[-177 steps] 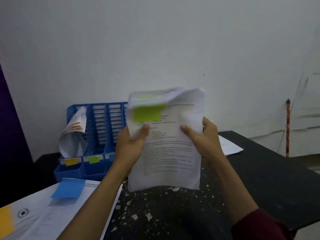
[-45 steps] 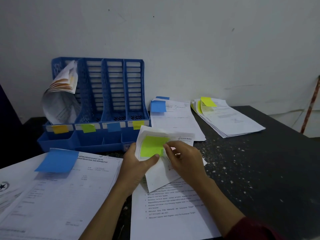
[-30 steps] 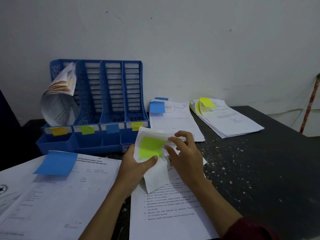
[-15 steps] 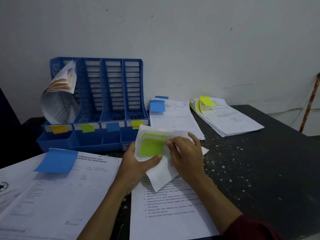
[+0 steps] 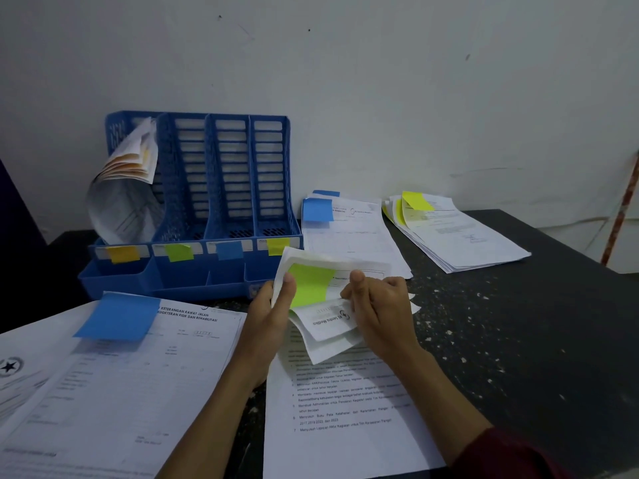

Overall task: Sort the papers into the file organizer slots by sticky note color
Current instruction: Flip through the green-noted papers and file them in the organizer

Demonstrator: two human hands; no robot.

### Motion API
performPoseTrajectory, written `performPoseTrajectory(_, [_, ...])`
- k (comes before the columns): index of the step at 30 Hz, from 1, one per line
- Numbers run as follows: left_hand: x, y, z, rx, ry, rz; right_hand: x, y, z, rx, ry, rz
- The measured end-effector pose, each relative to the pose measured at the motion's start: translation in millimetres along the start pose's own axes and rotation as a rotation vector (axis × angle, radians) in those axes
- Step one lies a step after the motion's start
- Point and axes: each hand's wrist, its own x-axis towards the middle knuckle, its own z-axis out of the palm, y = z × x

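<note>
Just below the middle of the frame, a bundle of papers (image 5: 332,328) bearing a green sticky note (image 5: 311,285) is held above the table (image 5: 518,340), in front of the right end of the file organizer (image 5: 221,174). The left hand (image 5: 269,316) pinches the bundle's left edge, with its thumb on the front beside the note. The right hand (image 5: 380,305) curls its fingers around the front pages and bends them downward. The bent page shows upside-down print that appears to read "RS Sentra Medika".

Under the hands lies a numbered sheet (image 5: 345,409) whose text is too small to read. At lower left, a form (image 5: 138,392) with a big blue note (image 5: 119,316) is headed "KETERANGAN RAWAT JALAN" and "KEDOKTERAN FISIK DAN REHABILITASI".

Left of centre against the wall, the blue organizer has four upright slots. Their front tags run left to right: orange tag (image 5: 122,254), green tag (image 5: 178,252), blue tag (image 5: 230,250), yellow tag (image 5: 277,246). The orange slot holds curled papers (image 5: 121,205) that droop forward.

Right of the organizer lies a blue-noted stack (image 5: 349,236), and farther right a yellow-noted stack (image 5: 463,236).
</note>
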Motion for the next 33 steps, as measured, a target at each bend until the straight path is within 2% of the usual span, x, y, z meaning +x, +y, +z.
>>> performPoseTrajectory(7, [2.2, -5.3, -4.6, -0.008, -0.005, -0.024, -0.1, 1.8, -3.0, 0.087, -0.041, 0.007])
performPoseTrajectory(11, [4.4, -8.9, -5.9, 0.026, -0.007, -0.016, 1.0, 7.2, -4.9, 0.161, -0.075, 0.078])
performPoseTrajectory(16, [4.8, -11.2, -5.3, 0.061, -0.009, 0.010, -0.5, 9.5, -2.0, -0.142, -0.045, -0.037])
performPoseTrajectory(26, [5.5, -13.4, -5.3, 0.074, -0.015, 0.032, -3.2, 15.8, 7.7, -0.199, -0.135, -0.054])
performPoseTrajectory(33, [6.6, -15.6, -6.0, 0.071, -0.025, 0.049, -3.2, 17.0, 9.0, -0.245, 0.000, -0.136])
